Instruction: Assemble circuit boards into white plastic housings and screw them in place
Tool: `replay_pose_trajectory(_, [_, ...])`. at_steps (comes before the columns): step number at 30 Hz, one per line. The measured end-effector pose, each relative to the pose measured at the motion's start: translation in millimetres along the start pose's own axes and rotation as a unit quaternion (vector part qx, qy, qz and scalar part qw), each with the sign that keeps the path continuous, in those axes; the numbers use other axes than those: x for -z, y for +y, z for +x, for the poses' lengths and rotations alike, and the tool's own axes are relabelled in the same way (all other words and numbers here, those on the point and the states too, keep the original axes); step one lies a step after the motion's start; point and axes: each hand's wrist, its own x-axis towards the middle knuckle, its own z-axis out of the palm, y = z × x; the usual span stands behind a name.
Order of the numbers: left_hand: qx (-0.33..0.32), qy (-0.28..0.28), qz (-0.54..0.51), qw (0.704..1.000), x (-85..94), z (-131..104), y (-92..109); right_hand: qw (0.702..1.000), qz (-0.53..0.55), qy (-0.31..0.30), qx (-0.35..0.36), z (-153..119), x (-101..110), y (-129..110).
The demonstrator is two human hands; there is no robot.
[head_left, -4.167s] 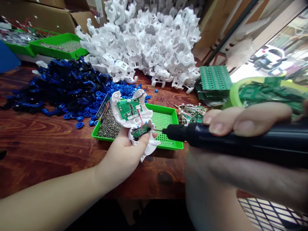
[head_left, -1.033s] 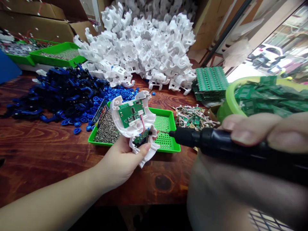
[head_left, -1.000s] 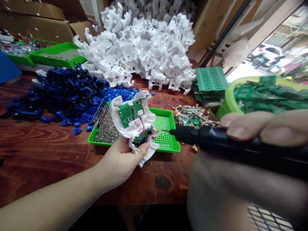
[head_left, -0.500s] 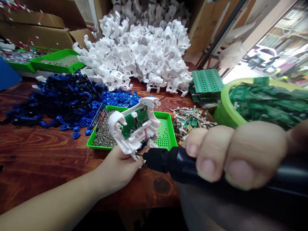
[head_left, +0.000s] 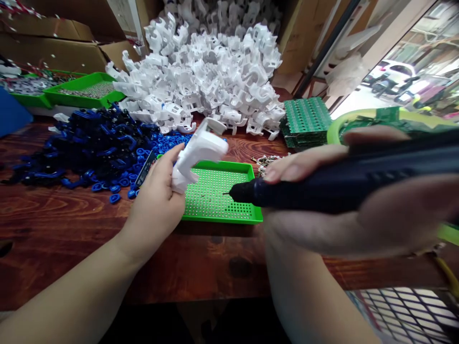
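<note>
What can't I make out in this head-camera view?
Head view:
- Inside of the white shell: mostly turned away.
- Left end of the green tray: behind the left hand.
- Rear of the dark screwdriver: cut off by the right edge.
- Much of the yellow-green tub: behind the right hand and screwdriver.
- Card's print: too small.

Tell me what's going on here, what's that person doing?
The person's left grip holds a white plastic shell. The right grip holds a dark tool like a screwdriver. Its thin tip, apart from the shell, shows over a green tray with little metal pieces in rows. Behind is a big heap of white parts.
</note>
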Motion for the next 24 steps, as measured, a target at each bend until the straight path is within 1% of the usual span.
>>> replay_pose_trajectory(1, [0.031, 0.000, -0.044, 0.999, -1.5, 0, 0, 0.999, 0.023, 0.022, 0.022, 0, -5, 10])
replay_pose_trajectory(2, [0.055, -0.009, -0.077, 0.995, -3.1, 0, 0, 0.999, 0.034, 0.030, 0.029, 1, -8, 19])
replay_pose_trajectory(4, [0.113, -0.037, -0.135, 0.984, -5.7, -1, 2, 0.999, 0.023, 0.021, 0.015, 3, -12, 31])
replay_pose_trajectory(7, [0.220, -0.099, -0.208, 0.948, -6.8, -3, 5, 0.999, 0.030, 0.020, -0.006, 4, -11, 34])
replay_pose_trajectory(9, [0.268, -0.125, -0.243, 0.924, -6.9, -6, 6, 0.999, 0.038, 0.027, -0.007, 5, -9, 32])
replay_pose_trajectory(11, [0.284, -0.128, -0.263, 0.913, -7.3, -8, 7, 0.999, 0.029, 0.030, 0.002, 5, -8, 31])
replay_pose_trajectory(14, [0.289, -0.126, -0.274, 0.908, -8.7, -11, 6, 0.999, 0.012, 0.034, 0.007, 6, -5, 33])
replay_pose_trajectory(16, [0.299, -0.139, -0.284, 0.900, -9.7, -12, 6, 0.999, 0.014, 0.039, 0.002, 7, -5, 35])
replay_pose_trajectory(19, [0.318, -0.164, -0.317, 0.878, -11.6, -14, 4, 0.999, 0.003, 0.037, 0.009, 7, -6, 35])
replay_pose_trajectory(21, [0.325, -0.163, -0.342, 0.867, -13.2, -14, 3, 0.999, -0.001, 0.032, 0.016, 6, -7, 32])
replay_pose_trajectory(24, [0.327, -0.147, -0.357, 0.863, -15.3, -14, 1, 0.999, 0.029, 0.021, 0.018, 3, -11, 26])
